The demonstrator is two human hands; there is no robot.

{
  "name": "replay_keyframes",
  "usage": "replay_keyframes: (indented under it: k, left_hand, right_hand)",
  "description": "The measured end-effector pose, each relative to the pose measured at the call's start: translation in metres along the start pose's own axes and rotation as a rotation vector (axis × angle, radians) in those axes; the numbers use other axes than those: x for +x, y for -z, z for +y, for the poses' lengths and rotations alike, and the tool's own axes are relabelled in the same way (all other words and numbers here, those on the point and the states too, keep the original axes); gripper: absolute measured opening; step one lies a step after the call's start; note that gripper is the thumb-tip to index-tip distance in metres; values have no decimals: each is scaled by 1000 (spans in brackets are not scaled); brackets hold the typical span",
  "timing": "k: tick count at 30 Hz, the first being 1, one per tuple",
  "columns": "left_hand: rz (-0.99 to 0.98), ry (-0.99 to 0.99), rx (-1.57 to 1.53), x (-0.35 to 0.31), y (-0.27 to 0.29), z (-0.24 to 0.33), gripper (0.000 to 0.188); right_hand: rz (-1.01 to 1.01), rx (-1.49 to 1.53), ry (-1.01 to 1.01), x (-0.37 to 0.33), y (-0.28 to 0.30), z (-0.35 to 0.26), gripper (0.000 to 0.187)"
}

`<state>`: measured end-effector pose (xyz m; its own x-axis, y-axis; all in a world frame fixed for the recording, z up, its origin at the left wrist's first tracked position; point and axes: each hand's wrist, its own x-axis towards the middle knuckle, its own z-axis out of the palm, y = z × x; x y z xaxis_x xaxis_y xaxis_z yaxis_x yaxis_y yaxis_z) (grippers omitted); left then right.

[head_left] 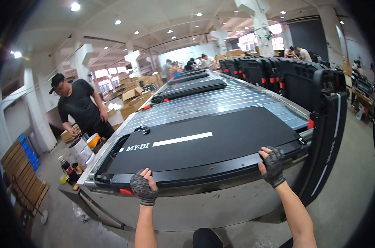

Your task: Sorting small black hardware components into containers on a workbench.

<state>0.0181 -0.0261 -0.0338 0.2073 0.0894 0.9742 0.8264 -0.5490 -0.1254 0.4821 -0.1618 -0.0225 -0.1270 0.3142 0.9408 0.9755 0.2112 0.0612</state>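
A black treadmill deck (237, 128) with a white stripe lies flat at the near end of a metal roller conveyor (257, 97). My left hand (144, 187), in a grey fingerless glove, grips the deck's near side rail toward its left end. Farther right along that rail, my right hand (273, 166) wears a matching glove and has its fingers bent over the edge. Both palms face the rail, and what the thumbs press on underneath is hidden. A small coil of black cable (142, 129) rests on the deck's far left corner.
More black treadmill decks (189, 89) sit farther up the conveyor. Folded treadmills (297, 82) stand upright along the right side. At left, a person in black (83, 103) stands by a bench with a bottle (65, 165) and containers. Wooden pallets (24, 177) lean farther left.
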Motion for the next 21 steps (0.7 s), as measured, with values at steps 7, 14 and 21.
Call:
replay_keyframes:
  k: [7, 14, 21]
  left_hand:
    - [79, 15, -1, -5, -3, -3, 18]
    - [140, 23, -137, 2, -17, 6, 16]
    - [141, 58, -116, 7, -5, -4, 13]
  right_hand:
    - [34, -25, 20, -6, -18, 1, 33]
    - [24, 1, -41, -22, -24, 17, 32]
    - [-32, -6, -38, -35, -44, 31, 31]
